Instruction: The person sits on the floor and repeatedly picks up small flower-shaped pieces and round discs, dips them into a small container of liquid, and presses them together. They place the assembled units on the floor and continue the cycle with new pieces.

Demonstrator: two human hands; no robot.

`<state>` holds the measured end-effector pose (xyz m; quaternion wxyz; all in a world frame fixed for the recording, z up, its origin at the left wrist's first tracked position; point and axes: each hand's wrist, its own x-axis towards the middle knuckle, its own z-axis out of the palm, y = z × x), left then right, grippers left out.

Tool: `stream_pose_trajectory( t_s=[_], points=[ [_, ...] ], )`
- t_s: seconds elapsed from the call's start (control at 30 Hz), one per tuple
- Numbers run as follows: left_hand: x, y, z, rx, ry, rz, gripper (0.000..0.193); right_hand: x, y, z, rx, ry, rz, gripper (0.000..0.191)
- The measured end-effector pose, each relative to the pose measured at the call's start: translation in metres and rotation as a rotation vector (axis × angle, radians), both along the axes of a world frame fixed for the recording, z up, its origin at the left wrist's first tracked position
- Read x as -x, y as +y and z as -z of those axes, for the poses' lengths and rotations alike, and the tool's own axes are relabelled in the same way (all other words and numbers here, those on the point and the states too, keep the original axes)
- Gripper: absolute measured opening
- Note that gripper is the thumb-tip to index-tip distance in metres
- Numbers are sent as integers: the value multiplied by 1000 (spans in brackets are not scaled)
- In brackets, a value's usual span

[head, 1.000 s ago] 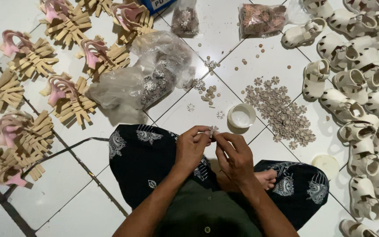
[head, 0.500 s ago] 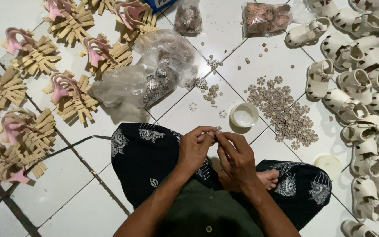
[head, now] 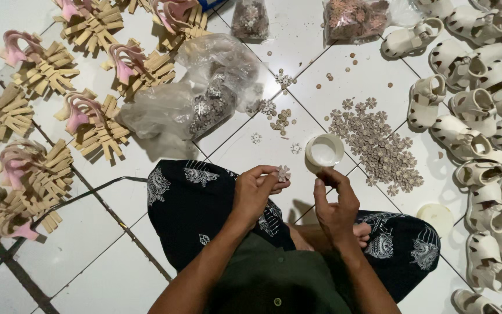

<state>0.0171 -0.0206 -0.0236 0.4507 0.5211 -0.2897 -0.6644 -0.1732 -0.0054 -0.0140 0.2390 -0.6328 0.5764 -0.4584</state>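
I sit cross-legged on a white tiled floor. My left hand (head: 257, 189) pinches a small flower-shaped ornament (head: 284, 172) between thumb and fingertips, held above my knee. Beside it, my right hand (head: 335, 200) is raised with its fingers apart and holds nothing; its index finger points up. Just beyond the hands stands a small white round pot (head: 324, 151). To its right lies a spread pile of flower ornaments (head: 376, 145).
Several cream child sandals (head: 477, 116) fill the right side. Pink sandals clamped in wooden pegs (head: 88, 125) line the left. A clear plastic bag of ornaments (head: 204, 93) lies ahead, two smaller bags (head: 355, 17) at the top, and a white lid (head: 434, 216) by my right knee.
My hands have parted. Before they were together on the ornament; now the left alone holds it and the right has drawn away to the right.
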Motion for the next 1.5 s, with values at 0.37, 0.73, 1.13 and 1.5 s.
stream_pose_trajectory(
  t_s=[0.37,0.73,1.13,1.5],
  points=[
    [-17,6,17,-13,85,-92,25,-23,-39,58,-484,67,-91,46],
    [-43,13,22,-68,63,-160,23,-71,-121,103,-378,318,22,34],
    [-34,4,30,-134,45,-123,23,-48,-128,80,-455,117,-69,32],
    [-17,-9,19,-43,83,-85,23,-8,-92,-9,-588,-604,5,38]
  ],
)
